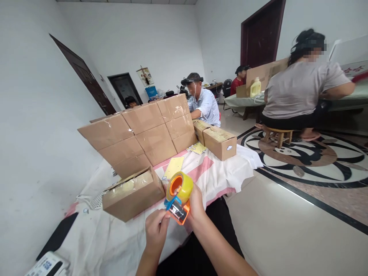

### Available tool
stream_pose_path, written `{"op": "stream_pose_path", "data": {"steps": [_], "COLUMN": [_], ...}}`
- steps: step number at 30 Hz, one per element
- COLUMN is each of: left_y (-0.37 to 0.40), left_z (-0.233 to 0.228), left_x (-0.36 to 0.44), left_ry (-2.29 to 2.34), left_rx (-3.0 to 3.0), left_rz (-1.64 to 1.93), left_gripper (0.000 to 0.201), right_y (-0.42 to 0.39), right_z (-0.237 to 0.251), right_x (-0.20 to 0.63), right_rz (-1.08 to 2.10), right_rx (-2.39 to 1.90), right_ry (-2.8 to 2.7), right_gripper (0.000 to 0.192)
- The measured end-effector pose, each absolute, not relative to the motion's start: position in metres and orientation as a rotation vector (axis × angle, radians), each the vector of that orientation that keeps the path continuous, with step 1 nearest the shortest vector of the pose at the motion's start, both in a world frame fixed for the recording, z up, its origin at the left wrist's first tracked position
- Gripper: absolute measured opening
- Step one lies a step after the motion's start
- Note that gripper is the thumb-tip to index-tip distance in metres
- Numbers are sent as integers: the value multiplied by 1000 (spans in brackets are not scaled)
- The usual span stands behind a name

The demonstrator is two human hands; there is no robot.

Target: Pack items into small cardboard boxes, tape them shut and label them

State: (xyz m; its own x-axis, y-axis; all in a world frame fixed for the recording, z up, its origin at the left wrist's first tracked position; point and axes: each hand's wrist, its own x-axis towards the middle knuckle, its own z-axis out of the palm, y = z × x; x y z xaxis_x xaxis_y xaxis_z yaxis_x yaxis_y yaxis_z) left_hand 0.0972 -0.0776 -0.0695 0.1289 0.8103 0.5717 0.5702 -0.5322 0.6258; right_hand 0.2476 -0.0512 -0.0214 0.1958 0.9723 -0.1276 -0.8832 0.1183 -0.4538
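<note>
My right hand [197, 202] grips an orange tape dispenser [177, 209] that carries a yellowish roll of tape [180, 186]. My left hand [156, 229] pinches at the dispenser's blue front end, where the tape comes off. Both hands hover above the near edge of a table covered with a white and pink cloth [212, 174]. Just to the left of the hands lies a cardboard box [132, 194] with clear tape along its top.
A stack of sealed cardboard boxes [143, 132] stands behind on the table, two more boxes [219, 142] at its far end. Yellow sheets [173, 167] lie on the cloth. A white device [47, 265] sits bottom left. Other people sit at tables beyond.
</note>
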Motion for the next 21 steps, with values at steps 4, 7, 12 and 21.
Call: {"op": "stream_pose_path", "data": {"steps": [4,7,12,21], "left_y": [-74,-79,-92,-98], "left_z": [-74,-66,-30,-13], "left_x": [102,112,128,139], "left_ry": [1261,1206,1241,1238], "left_rx": [2112,2095,1921,1759], "left_rz": [1262,1186,1190,1172], "left_gripper": [48,52,50,46], "right_y": [-52,-52,-67,-74], "right_z": [-27,-23,-7,-12], "right_x": [252,264,271,253], "right_rz": [1365,1279,1291,1283], "right_rx": [-509,-570,-411,-589], "right_ry": [-163,-234,-529,-236], "right_gripper": [16,24,32,22]}}
